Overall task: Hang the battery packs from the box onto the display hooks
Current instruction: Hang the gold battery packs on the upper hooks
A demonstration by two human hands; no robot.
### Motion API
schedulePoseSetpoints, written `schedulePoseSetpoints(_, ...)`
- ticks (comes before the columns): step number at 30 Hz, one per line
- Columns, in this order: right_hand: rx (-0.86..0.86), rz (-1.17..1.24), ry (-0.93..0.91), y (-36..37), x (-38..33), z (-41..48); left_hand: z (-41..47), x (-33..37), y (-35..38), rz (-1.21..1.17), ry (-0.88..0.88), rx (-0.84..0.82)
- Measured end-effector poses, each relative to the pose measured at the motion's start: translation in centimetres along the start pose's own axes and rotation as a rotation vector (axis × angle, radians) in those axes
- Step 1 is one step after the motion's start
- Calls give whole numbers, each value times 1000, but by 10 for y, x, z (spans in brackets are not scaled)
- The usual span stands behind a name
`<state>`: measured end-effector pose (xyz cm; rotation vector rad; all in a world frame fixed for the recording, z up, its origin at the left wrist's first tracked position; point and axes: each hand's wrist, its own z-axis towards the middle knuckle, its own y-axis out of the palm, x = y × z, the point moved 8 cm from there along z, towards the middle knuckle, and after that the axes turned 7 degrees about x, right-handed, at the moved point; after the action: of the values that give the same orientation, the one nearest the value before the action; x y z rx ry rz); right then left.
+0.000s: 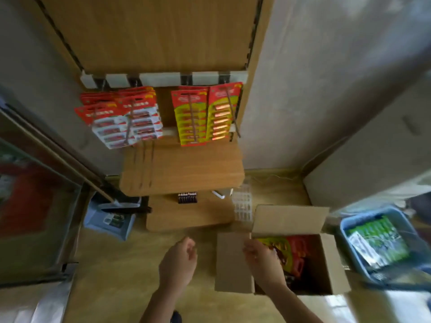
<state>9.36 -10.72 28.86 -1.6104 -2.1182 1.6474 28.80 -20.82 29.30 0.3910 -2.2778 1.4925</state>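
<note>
The right hand [262,259] hung at the left rim of the open box [326,264], fingers loosely curled, gripping nothing I could make out; the battery packs [295,250] lay just to its right, inside the box. The left hand [178,259] was farther off, half open and empty over the floor. Beyond, the display hooks [191,113] carried red and yellow packs, long sides hanging down

Box [310,259] at lower right is open on top, flaps folded out, so entry from above is free. Bare floor [130,264] at lower center gives room. 4 hooks [229,106] at upper center are all loaded w/ packs [191,117]; 2 wooden shelves [182,169] jut out below them.
</note>
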Motion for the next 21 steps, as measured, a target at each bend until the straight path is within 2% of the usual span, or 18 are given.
schedulePoseSetpoints(5,15,-42,110,-65,145,-11,-56,57,101,59,9,-88)
schedulePoseSetpoints(11,25,-41,145,-108,246,-3,-92,97,186,92,10,-183)
schedulePoseSetpoints(15,15,-27,155,-104,287,15,-96,109,235,63,35,-249)
schedulePoseSetpoints(21,-38,-29,86,-48,329,70,-51,108,322,59,154,-218)
